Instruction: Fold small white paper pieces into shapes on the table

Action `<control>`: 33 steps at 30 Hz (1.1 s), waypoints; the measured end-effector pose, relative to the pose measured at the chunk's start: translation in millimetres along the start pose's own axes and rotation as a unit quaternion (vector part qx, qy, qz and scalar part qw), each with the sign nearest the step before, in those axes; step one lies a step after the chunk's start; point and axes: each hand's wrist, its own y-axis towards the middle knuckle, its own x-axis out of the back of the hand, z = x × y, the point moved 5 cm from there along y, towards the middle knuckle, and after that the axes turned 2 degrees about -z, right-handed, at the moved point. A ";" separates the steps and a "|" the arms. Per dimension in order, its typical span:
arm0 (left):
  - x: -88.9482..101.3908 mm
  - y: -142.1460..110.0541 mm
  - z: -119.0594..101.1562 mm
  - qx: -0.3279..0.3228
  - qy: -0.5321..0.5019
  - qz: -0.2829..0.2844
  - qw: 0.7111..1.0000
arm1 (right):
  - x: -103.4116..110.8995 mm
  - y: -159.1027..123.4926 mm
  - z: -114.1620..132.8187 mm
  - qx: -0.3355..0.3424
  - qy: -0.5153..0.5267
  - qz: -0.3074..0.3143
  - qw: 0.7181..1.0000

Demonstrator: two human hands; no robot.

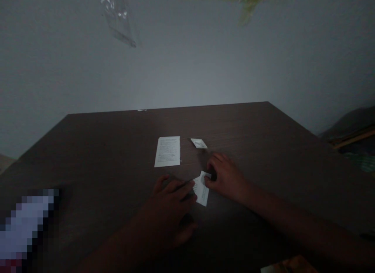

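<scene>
On the table (117,148), the left hand (170,210) is open and the right hand (227,175) curls, but I can't tell if it pinches. Past them lies a page (168,151). Soft touches keep the small paper (202,193) between both hands flat.

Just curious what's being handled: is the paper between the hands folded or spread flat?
Folded, it seems: the paper has an angled outline, with one strip slanting across another part.

rows of small print on the white sheet (168,151), faint print on the folded paper (202,191), none legible
</scene>
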 end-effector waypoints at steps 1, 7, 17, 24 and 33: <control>0.0 -0.5 0.1 -0.003 -0.001 -0.007 1.000 | 1.0 2.2 -3.4 -0.008 -0.003 -0.006 1.000; -6.6 -3.0 2.7 -0.017 0.004 -0.040 0.999 | 2.4 -4.1 5.7 0.031 -0.005 0.001 0.999; -10.4 -3.6 3.1 -0.005 0.002 -0.037 0.999 | 2.7 -23.9 46.2 0.072 0.005 0.043 0.996; -7.4 -3.3 3.0 0.005 -0.001 -0.019 1.000 | -0.8 -22.4 37.0 0.049 0.038 0.057 0.996; -4.6 -3.3 2.4 0.016 -0.008 -0.005 1.000 | 4.9 9.8 -6.8 -0.046 -0.025 0.015 0.999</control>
